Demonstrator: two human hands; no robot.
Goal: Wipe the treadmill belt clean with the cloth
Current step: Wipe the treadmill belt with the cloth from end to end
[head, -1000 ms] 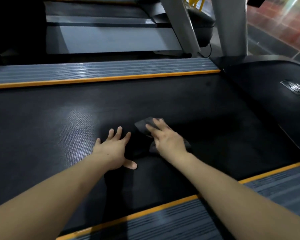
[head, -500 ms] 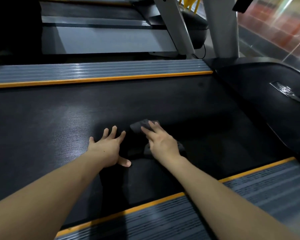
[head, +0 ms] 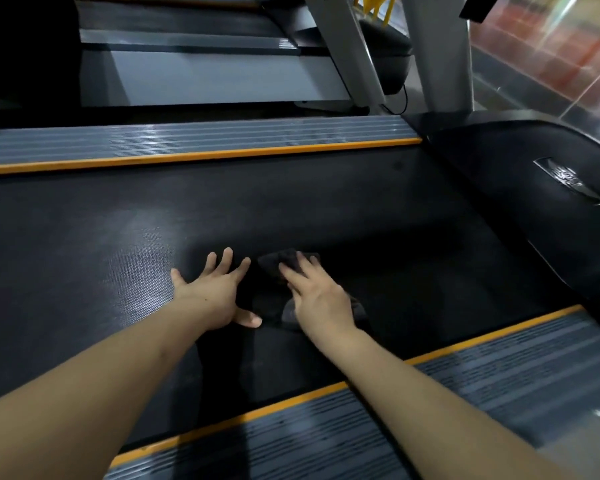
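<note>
The black textured treadmill belt (head: 84,237) runs across the view between two grey side rails. A dark cloth (head: 278,263) lies on the belt near its middle. My right hand (head: 317,294) presses flat on top of the cloth, which sticks out past the fingertips and beside the wrist. My left hand (head: 215,289) rests flat on the bare belt just left of the cloth, fingers spread, holding nothing.
Grey ribbed side rails with orange edges border the belt, the far rail (head: 187,140) and the near rail (head: 499,375). The black motor cover (head: 534,161) sits at the right end. Grey uprights (head: 437,53) rise behind it. Another treadmill (head: 205,74) stands beyond.
Both hands and the cloth have slid a little to the left along the belt, and the view has shifted with them.
</note>
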